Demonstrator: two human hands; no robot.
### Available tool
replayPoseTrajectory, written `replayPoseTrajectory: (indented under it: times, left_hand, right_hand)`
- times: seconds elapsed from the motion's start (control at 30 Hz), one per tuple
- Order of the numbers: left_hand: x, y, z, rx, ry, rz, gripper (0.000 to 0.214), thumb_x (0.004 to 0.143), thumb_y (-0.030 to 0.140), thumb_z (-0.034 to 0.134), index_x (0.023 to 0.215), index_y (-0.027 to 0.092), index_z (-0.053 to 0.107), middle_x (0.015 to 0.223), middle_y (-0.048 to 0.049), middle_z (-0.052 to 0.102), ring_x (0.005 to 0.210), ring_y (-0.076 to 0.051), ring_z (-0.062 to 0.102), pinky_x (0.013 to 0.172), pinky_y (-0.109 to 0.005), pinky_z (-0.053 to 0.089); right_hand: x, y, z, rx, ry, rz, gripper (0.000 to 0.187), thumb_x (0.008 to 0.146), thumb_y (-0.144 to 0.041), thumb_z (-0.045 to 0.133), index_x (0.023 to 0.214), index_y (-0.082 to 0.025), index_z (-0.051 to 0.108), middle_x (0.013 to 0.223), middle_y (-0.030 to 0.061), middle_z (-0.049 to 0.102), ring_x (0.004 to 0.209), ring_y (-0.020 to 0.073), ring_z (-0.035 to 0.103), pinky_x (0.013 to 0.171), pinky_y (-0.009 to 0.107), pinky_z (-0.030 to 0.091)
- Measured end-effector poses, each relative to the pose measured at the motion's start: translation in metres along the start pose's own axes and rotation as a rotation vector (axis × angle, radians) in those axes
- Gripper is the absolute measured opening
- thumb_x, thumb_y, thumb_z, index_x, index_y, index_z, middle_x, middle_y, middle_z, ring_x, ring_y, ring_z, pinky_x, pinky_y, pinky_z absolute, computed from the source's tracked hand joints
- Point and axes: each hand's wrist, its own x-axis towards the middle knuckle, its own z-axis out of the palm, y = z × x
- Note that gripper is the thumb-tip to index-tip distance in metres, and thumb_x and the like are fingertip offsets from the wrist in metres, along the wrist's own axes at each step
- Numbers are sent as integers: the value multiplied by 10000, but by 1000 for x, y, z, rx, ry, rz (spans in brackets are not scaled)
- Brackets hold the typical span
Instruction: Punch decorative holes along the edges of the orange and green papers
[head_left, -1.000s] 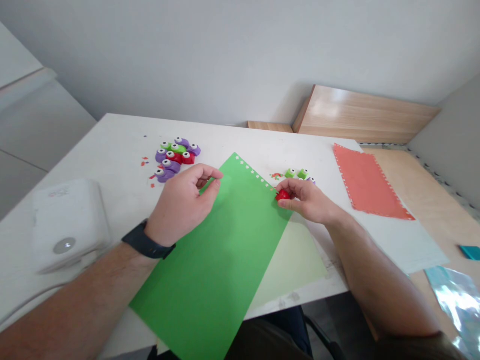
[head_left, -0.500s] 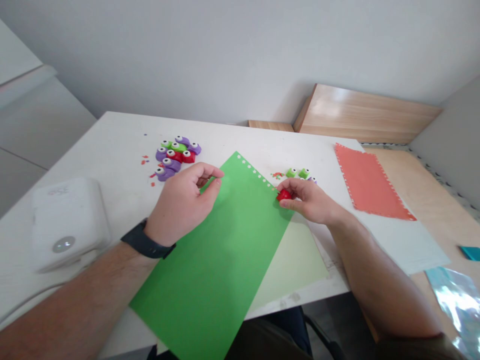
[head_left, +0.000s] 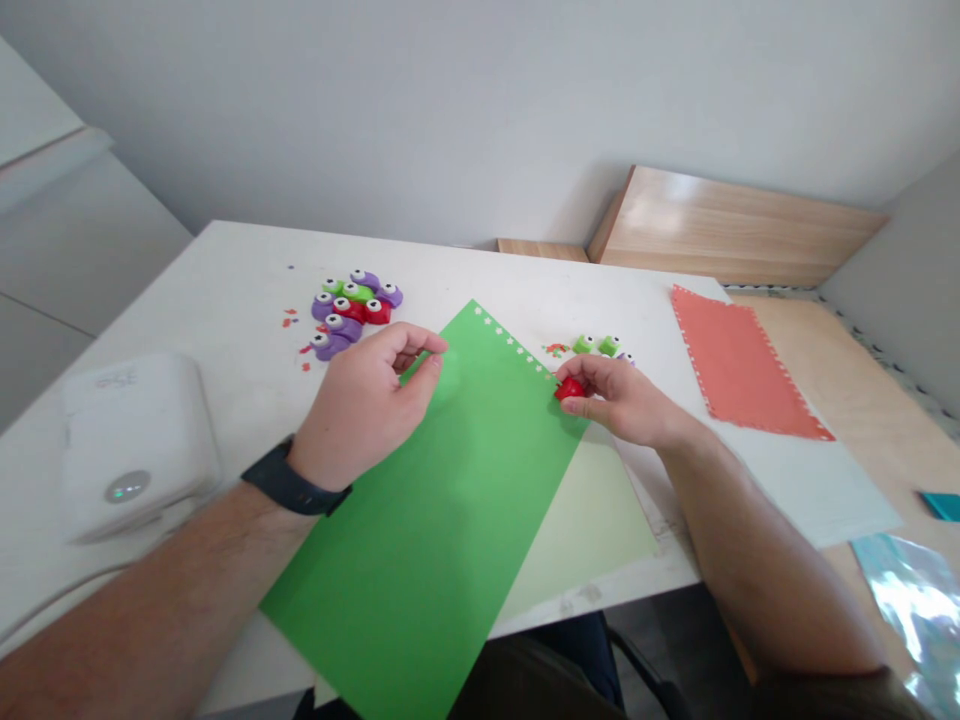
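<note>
The right hand (head_left: 619,400) has its grip closed round a red punch (head_left: 570,390) at the edge of the green paper (head_left: 450,500), next to little star holes (head_left: 509,341). The left hand (head_left: 375,390), its grip half open and empty, is over the worktop (head_left: 240,290)

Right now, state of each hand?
Left hand: loosely open, holding nothing visible.
Right hand: closed on the red punch, at the edge of the green paper.
</note>
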Motion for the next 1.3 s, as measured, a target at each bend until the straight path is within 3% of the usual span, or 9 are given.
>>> replayPoseTrajectory:
  times: [1.3]
  left_hand:
    - [-1,4,-2,-6,-17,-3,206,951,357,613,1098,238,696,999,3,747,852,-187,678,806,-339,508]
  right_hand:
    - [0,2,-2,-40,-27,-15,290,850,-343,750,1093,-199,683,896,39,688,772,188,600,719,336,495]
